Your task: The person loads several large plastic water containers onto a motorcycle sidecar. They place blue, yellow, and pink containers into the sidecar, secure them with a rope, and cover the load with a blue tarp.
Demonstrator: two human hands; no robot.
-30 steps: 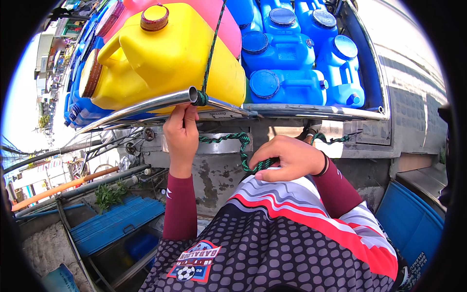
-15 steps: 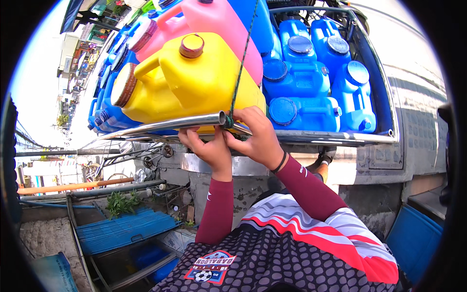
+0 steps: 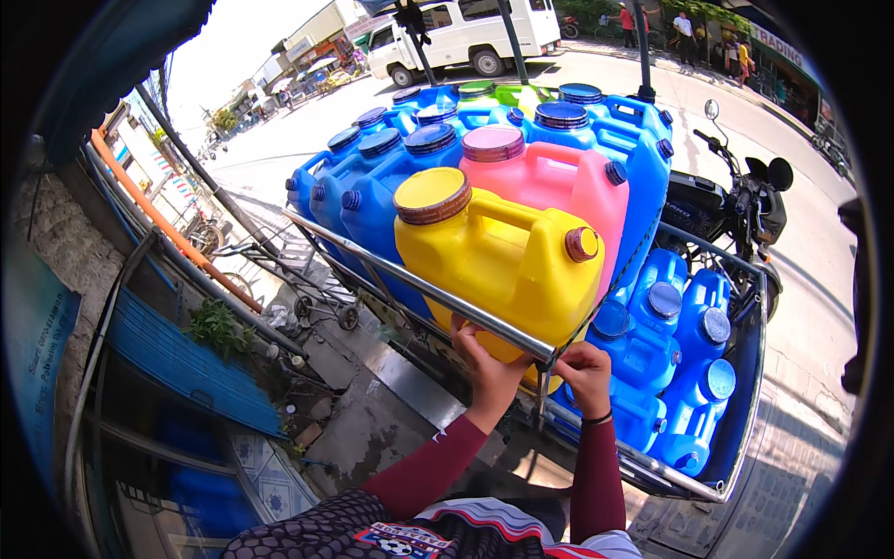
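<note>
Where rope (image 3: 579, 327) meets rail (image 3: 438, 293), close handwork outdoors

While the person faces a packed cart (image 3: 731, 492), the left hand (image 3: 491, 377) reaches up beneath the metal rail, its curled fingertips partly lost behind the tube; whether they grip anything cannot be told. Just beside it, the right hand (image 3: 589, 377) has thumb and fingers drawn close together at the rope's lower end; whether the rope is pinched between them is too small to tell.

The rope lies up and to the right of the fingers, its long axis slanting away past the load, and the right hand is the nearer to it. The rail runs the other way, stretching up and to the left from the fingers, with its near end between the two hands.

Directly above the fingers sits a big yellow jug (image 3: 521, 270), a pink jug (image 3: 577, 182) behind it. To the right of the right hand's fingers, blue jugs (image 3: 643, 359) are crowded together in the cart. Well beyond the fingers, up and to the right, stands a motorbike (image 3: 745, 207).
</note>
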